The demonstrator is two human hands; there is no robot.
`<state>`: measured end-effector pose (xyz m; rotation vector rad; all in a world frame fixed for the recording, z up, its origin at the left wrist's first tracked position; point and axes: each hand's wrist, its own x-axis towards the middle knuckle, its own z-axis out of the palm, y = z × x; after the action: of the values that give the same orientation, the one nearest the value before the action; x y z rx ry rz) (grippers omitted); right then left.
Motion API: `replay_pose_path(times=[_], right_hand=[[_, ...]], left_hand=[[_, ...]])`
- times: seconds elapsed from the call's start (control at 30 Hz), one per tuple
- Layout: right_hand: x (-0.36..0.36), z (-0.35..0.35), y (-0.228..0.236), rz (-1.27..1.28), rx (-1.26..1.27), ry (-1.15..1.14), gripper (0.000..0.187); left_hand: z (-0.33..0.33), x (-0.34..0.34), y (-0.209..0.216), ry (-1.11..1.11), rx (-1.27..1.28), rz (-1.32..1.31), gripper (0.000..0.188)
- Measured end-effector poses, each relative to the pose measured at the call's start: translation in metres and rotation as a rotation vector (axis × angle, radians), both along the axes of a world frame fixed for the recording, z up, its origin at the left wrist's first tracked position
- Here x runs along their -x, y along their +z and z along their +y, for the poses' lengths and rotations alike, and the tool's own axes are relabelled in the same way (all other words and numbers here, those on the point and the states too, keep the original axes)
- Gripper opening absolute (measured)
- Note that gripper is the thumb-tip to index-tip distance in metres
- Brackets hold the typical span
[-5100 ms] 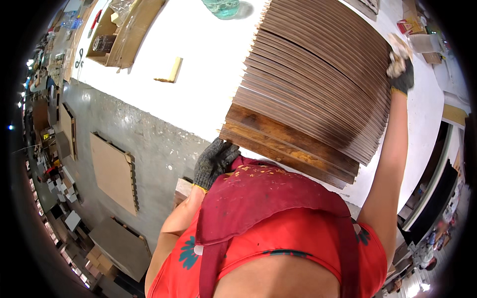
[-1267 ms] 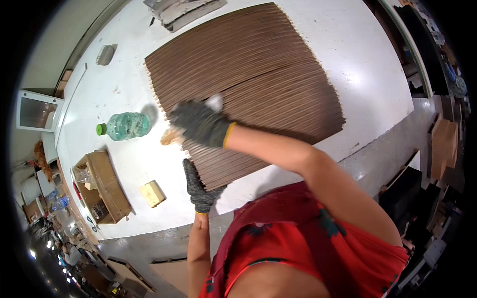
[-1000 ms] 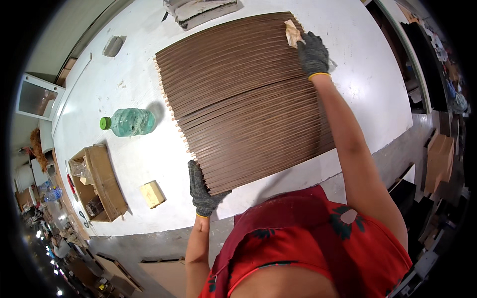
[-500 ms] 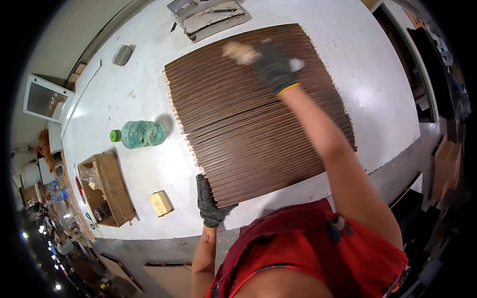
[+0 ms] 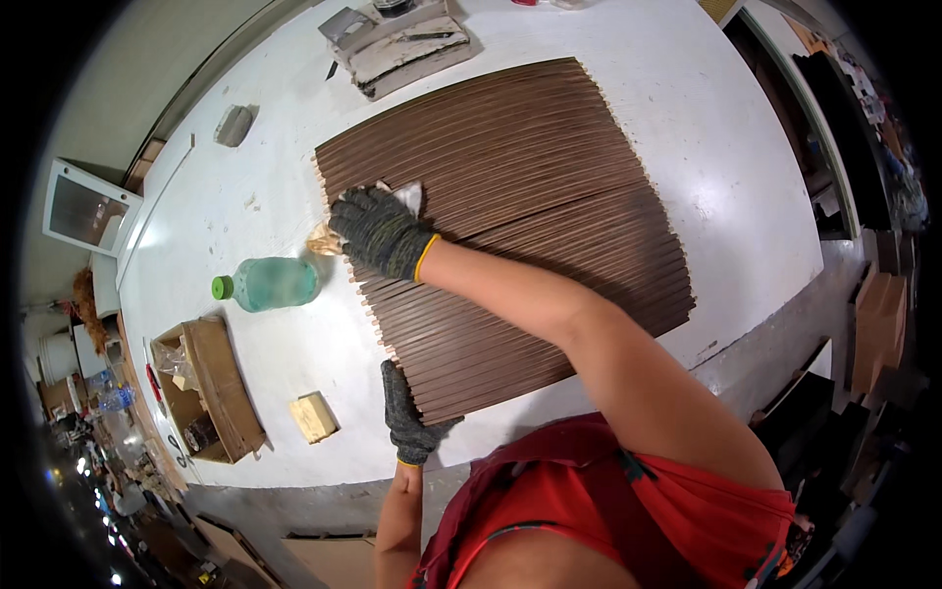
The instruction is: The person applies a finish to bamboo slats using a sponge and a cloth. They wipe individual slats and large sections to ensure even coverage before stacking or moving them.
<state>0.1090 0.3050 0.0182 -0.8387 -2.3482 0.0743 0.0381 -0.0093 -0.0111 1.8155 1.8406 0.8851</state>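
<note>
So from where I'm standing, the big brown slatted panel lies flat on the white worktop, taking up most of the middle of it. It looks like a lot of thin strips laid side by side, so I'd guess it's stiff along the strips but a bit loose across them, and the near rows do look slightly stepped. Probably fairly heavy as a whole. If you wanted to move it I'd take it by two opposite edges rather than one corner, or the strips could slide apart.

The right hand, in a dark knit glove, presses a pale rag onto the panel's left edge, fingers curled down over the cloth and gripping it. The rag is soft and floppy, easy to bunch. The left hand, gloved too, is planted at the near corner of the panel, fingers spread flat against it and not closed around anything.

Compared with half a second ago, the right hand has swept from the far middle of the panel over to its left edge, close to the green plastic bottle lying on its side. The left hand hasn't budged from that corner. The yellowish block and the open cardboard box sit where they were.
</note>
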Motion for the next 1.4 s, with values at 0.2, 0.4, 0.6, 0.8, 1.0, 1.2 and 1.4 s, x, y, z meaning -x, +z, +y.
replay_pose_path(times=[0.2,0.4,0.6,0.8,1.0,1.2,1.4], right_hand=[[-0.208,0.143,-0.012,0.042,0.024,-0.679,0.038],[-0.245,0.197,-0.008,-0.252,0.056,-0.764,0.033],[-0.027,0.109,0.007,-0.061,0.015,-0.266,0.023],[-0.010,0.101,0.005,-0.103,0.069,-0.119,0.037],[-0.153,0.162,0.008,-0.306,0.172,-0.497,0.037],[-0.151,0.172,-0.005,0.226,0.159,-0.276,0.028],[-0.053,0.092,0.059,-0.135,0.135,0.092,0.027]], left_hand=[[0.003,0.003,0.031,-0.010,0.083,-0.454,0.127],[0.087,0.034,0.067,0.129,0.000,-0.421,0.078],[0.302,0.076,0.067,-0.104,-0.465,0.037,0.040],[0.416,0.117,0.003,-0.238,-0.309,0.249,0.052],[0.401,0.099,0.020,-0.082,-0.328,0.451,0.037],[0.409,0.078,0.024,0.017,-0.129,0.178,0.029],[0.414,0.140,-0.022,-0.182,-0.002,-0.478,0.033]])
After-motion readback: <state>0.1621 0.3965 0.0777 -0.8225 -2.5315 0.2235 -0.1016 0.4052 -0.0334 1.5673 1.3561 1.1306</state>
